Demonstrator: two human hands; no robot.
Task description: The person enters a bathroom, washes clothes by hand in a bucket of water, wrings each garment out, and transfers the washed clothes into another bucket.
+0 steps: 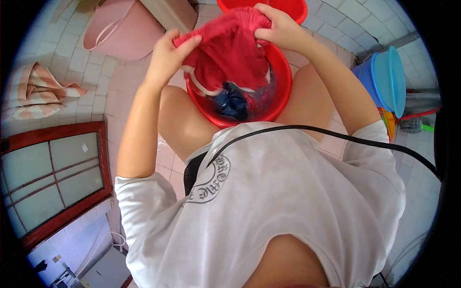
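Note:
Red shorts (223,55) with a gathered elastic waistband and white trim hang stretched between my two hands. My left hand (169,55) pinches one end of the waistband, thumb on top. The other end, slightly higher and farther off, is gripped by my right hand (279,28). Beneath them a red basin (285,89) stands between my knees, partly hidden by the shorts. A wet, crumpled navy cloth (232,102) lies in the basin, with some reddish fabric beside it. The lower hem of the shorts hangs over the basin's opening.
Another red basin (293,8) stands just beyond. A pink tub (122,36) is at the far left, and blue buckets (390,81) stand at the right near a green brush (425,127). A striped towel (45,91) hangs on the left. A black cable (307,127) crosses my shirt.

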